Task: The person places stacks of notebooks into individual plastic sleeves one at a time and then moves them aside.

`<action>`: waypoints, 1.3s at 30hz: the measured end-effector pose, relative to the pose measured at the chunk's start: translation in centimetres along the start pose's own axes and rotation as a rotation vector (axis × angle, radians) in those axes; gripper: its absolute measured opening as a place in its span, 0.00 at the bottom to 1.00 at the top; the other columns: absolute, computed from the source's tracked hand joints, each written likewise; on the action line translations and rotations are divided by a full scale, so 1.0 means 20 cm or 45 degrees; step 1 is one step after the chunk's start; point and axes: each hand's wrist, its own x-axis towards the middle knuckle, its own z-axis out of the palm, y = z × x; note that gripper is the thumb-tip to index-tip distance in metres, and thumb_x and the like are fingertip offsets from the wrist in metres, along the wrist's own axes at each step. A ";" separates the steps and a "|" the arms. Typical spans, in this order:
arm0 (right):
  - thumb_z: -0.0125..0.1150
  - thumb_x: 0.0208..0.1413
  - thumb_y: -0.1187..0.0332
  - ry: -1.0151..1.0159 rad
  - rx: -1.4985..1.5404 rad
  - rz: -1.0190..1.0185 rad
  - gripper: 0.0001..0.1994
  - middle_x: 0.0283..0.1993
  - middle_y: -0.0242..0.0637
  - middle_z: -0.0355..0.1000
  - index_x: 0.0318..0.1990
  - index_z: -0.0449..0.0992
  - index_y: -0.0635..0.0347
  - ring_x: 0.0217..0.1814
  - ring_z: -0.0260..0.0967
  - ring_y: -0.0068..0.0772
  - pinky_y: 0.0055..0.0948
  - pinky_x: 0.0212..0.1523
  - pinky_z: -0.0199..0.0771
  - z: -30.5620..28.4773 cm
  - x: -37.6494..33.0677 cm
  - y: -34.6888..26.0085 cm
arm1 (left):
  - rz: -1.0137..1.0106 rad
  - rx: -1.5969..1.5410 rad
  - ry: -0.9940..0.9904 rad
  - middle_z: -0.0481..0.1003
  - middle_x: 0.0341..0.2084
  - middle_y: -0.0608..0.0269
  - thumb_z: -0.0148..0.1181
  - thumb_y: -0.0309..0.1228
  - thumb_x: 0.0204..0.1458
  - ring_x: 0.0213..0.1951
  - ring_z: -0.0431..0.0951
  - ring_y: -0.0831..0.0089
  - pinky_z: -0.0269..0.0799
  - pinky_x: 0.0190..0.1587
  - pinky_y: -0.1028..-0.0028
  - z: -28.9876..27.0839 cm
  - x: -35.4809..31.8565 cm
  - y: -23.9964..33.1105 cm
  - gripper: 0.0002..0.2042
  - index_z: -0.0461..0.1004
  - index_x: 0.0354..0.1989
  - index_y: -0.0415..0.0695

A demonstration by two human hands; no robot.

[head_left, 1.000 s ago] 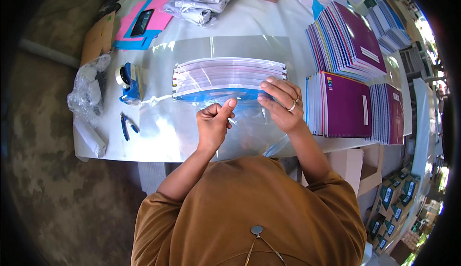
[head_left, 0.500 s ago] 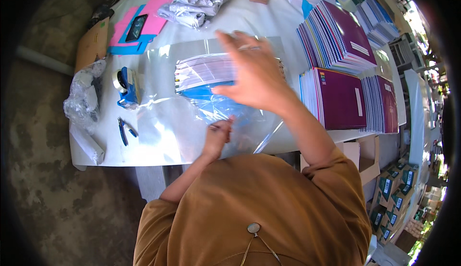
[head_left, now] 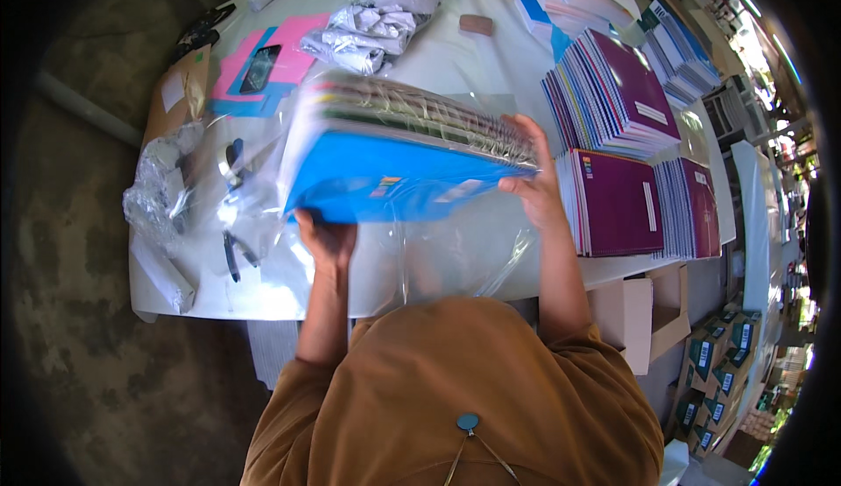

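A stack of notebooks (head_left: 412, 175) with a blue cover, loosely wrapped in clear plastic, is tilted up between my two hands, its blue face toward me. My left hand (head_left: 328, 239) grips its lower left corner from below. At the right end, my right hand (head_left: 539, 175) clasps the spine side, thumb in front and fingers behind. Motion blurs the stack's left end. Loose clear film spreads out over the table to its left and hangs below it.
Purple-covered notebook stacks (head_left: 618, 205) stand at the right. Pliers (head_left: 235, 254) and a tape dispenser (head_left: 235, 166), partly behind film, lie left. Crumpled plastic (head_left: 372, 26), a brown block (head_left: 477, 24) and a phone (head_left: 261, 69) on coloured sheets are farther back. Cartons (head_left: 714, 376) stand lower right.
The notebook stack, flat on the table before, is now lifted and tipped toward me. My right hand has come down to its right end; my left hand has moved to its lower left corner.
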 end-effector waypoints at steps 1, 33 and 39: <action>0.79 0.23 0.67 -0.076 -0.214 -0.165 0.49 0.57 0.42 0.61 0.58 0.56 0.62 0.61 0.57 0.37 0.33 0.59 0.58 -0.07 0.01 0.11 | 0.011 0.207 -0.003 0.69 0.46 0.65 0.63 0.47 0.44 0.49 0.68 0.67 0.59 0.56 0.64 -0.08 0.05 0.03 0.27 0.66 0.52 0.47; 0.50 0.55 0.58 -0.226 -1.784 -0.891 0.26 0.62 0.52 0.56 0.54 0.63 0.72 0.68 0.47 0.50 0.47 0.65 0.42 0.41 0.15 0.01 | 0.639 1.783 0.135 0.62 0.57 0.49 0.49 0.34 0.57 0.62 0.55 0.61 0.50 0.62 0.66 0.47 0.06 -0.07 0.19 0.66 0.54 0.37; 0.54 0.51 0.68 -0.080 -1.225 -1.338 0.23 0.55 0.55 0.62 0.52 0.63 0.73 0.63 0.53 0.51 0.45 0.60 0.51 0.33 0.26 -0.02 | 0.990 2.743 -0.130 0.67 0.54 0.60 0.54 0.33 0.53 0.62 0.57 0.60 0.47 0.61 0.60 0.59 0.01 -0.10 0.13 0.75 0.46 0.48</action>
